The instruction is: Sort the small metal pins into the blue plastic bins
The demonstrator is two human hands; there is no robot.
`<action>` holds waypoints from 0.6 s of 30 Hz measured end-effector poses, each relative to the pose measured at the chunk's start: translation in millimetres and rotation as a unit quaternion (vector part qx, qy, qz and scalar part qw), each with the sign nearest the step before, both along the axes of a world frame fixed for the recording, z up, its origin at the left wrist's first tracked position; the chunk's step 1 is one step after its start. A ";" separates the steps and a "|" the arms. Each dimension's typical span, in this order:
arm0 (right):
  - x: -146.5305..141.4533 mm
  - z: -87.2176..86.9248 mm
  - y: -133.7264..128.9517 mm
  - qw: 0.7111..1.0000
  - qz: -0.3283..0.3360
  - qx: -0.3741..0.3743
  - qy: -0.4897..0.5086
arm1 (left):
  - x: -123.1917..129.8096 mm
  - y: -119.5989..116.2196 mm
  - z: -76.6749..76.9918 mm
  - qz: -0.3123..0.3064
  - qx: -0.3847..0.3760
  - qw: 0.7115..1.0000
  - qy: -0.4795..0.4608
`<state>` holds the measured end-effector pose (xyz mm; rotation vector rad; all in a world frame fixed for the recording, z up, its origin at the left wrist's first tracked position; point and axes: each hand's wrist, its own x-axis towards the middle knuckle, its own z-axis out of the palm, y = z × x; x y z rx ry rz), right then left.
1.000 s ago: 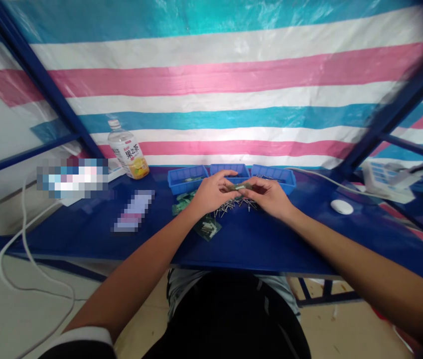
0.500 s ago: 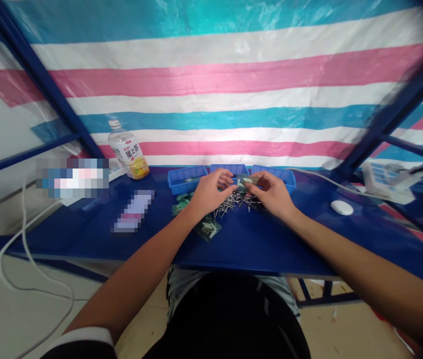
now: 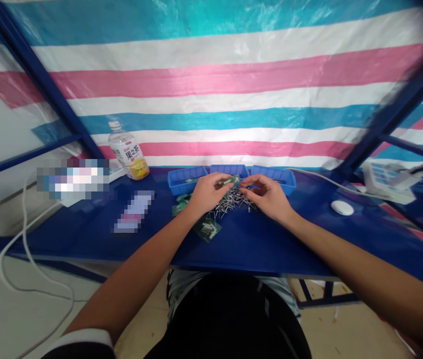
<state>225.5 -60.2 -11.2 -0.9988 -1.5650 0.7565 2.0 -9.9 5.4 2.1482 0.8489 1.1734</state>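
Between thumb and fingers, my left hand (image 3: pixel 211 191) holds a small green bag (image 3: pixel 234 180) with pale pieces in it. Just right of the bag is my right hand (image 3: pixel 265 195), its thumb and fingertips close together; what they hold, if anything, is too small to make out. Beneath both hands lies a pile of metal screws or pins (image 3: pixel 229 203). Another green bag with white pieces (image 3: pixel 208 228) rests nearer the table's front edge, and more green bags (image 3: pixel 180 205) lie left of the pile, partly behind my left hand.
Blue bins (image 3: pixel 187 181) stand in a row behind the hands. A drink bottle (image 3: pixel 129 152) and a blurred phone-like object (image 3: pixel 134 212) are on the left of the blue table (image 3: pixel 256 249). On the right are a white oval object (image 3: pixel 342 207) and a power strip (image 3: pixel 386 182).
The green bag has passed from my right hand to my left hand. My right hand has drawn its fingertips lower, just over the metal pile.
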 end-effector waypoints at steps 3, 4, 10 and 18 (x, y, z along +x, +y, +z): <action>-0.2 4.3 -1.3 1.000 -0.020 0.022 -0.003 | 1.2 -2.5 -0.4 -0.026 -0.021 0.999 -0.005; -0.1 5.2 -1.6 1.000 -0.014 0.020 -0.011 | 2.0 -3.7 -0.8 -0.042 -0.037 0.998 -0.007; 2.2 5.9 0.8 0.999 0.027 -0.042 0.000 | 5.2 -7.3 -2.2 -0.074 -0.111 0.990 -0.045; 2.8 6.3 3.7 0.997 0.006 -0.074 0.035 | 4.3 -5.8 -0.5 -0.067 -0.141 0.986 -0.060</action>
